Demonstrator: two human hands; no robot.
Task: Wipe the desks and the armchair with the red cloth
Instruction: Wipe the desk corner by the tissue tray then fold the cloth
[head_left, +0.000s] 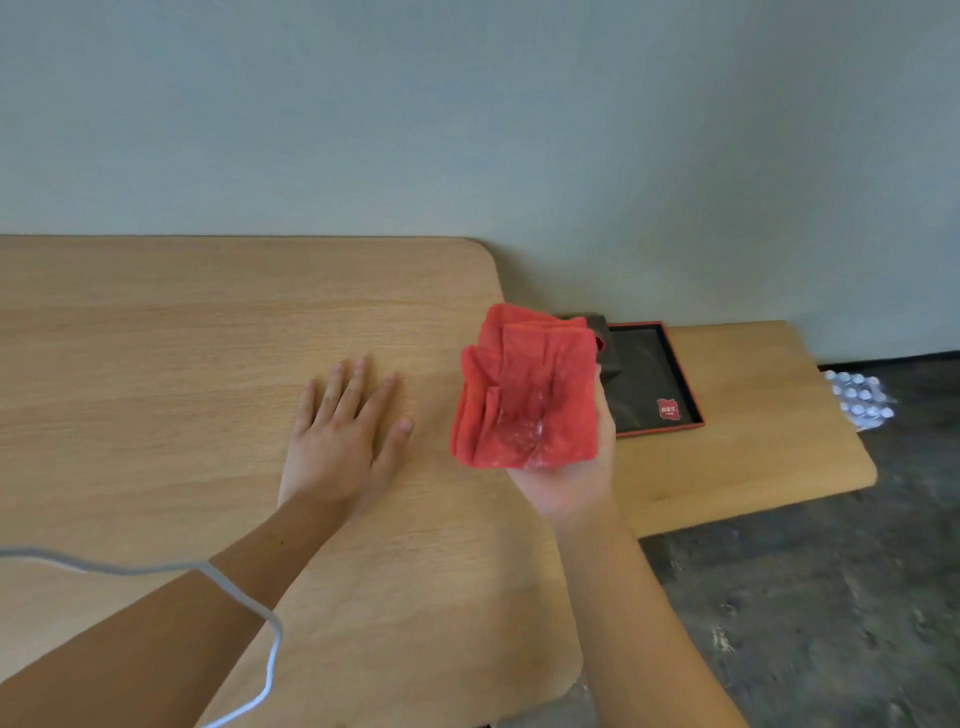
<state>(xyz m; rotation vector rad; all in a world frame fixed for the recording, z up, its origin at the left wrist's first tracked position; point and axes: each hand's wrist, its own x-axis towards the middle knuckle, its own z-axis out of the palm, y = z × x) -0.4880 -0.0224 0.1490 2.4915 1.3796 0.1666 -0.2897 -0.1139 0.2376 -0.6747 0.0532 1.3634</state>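
A folded red cloth (524, 384) rests in the upturned palm of my right hand (571, 478), held above the right edge of the large wooden desk (182, 338). My left hand (345, 431) lies flat on that desk, palm down with fingers spread, a little left of the cloth. A second, lower wooden desk (769, 415) stands to the right against the wall. No armchair is in view.
A black tray with a red rim (660, 379) and a small red label lies on the lower desk. A pack of white-capped bottles (860, 397) sits on the dark floor beyond it. A white cable (244, 608) crosses my left forearm.
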